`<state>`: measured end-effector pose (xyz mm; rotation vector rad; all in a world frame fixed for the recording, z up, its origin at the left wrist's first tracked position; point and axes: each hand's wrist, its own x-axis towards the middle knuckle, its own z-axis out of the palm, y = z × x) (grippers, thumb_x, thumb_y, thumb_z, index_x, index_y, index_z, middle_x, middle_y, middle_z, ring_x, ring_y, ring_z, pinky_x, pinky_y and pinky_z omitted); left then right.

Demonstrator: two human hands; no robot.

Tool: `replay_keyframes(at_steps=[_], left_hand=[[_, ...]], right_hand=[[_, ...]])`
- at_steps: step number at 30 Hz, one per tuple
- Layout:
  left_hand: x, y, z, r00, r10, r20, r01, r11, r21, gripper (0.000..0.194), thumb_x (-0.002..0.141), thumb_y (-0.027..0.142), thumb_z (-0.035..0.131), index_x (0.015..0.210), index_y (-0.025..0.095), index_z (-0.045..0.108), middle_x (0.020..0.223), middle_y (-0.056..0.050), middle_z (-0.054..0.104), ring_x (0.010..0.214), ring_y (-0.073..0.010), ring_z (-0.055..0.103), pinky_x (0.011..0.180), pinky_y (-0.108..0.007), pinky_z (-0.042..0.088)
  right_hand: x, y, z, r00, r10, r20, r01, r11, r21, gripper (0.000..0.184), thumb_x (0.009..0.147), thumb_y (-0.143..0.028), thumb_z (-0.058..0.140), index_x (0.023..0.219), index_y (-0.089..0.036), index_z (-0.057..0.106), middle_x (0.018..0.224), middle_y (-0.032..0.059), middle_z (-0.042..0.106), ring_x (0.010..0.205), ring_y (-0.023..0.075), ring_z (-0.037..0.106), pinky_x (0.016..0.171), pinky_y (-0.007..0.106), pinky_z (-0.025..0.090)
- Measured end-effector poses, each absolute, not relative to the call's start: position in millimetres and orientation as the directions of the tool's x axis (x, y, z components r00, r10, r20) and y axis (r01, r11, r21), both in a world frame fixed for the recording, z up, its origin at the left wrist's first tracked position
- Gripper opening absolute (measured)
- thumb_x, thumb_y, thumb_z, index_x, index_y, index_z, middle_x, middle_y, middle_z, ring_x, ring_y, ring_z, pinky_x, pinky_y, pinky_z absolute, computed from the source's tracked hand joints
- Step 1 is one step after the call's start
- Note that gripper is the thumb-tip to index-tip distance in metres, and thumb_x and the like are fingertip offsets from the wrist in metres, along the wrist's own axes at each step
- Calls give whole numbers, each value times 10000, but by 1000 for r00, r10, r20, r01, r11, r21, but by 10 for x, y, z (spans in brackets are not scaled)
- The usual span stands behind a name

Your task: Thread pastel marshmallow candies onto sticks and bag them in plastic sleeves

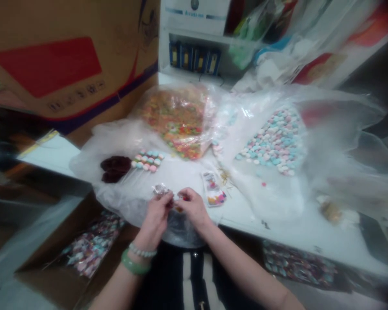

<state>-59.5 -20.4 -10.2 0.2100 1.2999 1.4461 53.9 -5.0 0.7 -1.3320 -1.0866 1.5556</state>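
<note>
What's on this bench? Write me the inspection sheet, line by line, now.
surface: white counter under a clear plastic sheet.
job's things: crinkled clear wrapper in the left hand; small red piece pinched by the right hand.
clutter: bag of multicoloured sweets, pastel sweets, lollipops, printed packet.
hands: bare, close together; green bangle and beads on the left wrist.
cables: thin dark cord under the shelf.
surroundings: cardboard carton; wrapped sweets in a box below.
</note>
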Motion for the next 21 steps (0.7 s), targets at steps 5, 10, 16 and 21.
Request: replay_keyframes(at_steps=[5,10,16,21], left_hand=[[-609,-260,-136,-495,750,-440,-490,178,854,316,577,349,806,635,154,563,518,66,493,465,-60,399,456,-199,314],[-749,-295,-156,-554,721,-416,-418,191,888,369,612,452,777,601,160,552,499,53,481,454,-73,398,448,-220,311],[-856,-344,-55,-347,766,-540,-555,297,777,313,602,349,820,726,122,645,638,-12,626,531,-116,547,506,-232,450],[-1138,-378,-57,-213,721,-659,-750,312,583,91,743,158,722,726,124,639,697,-35,646,592,-140,608,545,-253,519]], right_hand=[[515,-94,18,-146,940,-310,4,-312,-950,156,602,-326,627,573,-194,549,500,-54,493,505,109,437,503,233,368],[450,-174,-29,-188,938,-290,156,-263,-952,260,780,-434,528,630,-222,522,482,-63,456,457,124,451,456,237,345],[325,-84,-48,-237,969,-73,404,30,-914,249,847,-339,467,636,-217,521,588,-24,533,607,138,513,608,249,368],[171,7,-47,-445,894,-52,507,203,-838,220,885,-292,457,704,-219,558,669,-6,578,681,154,552,645,249,366]])
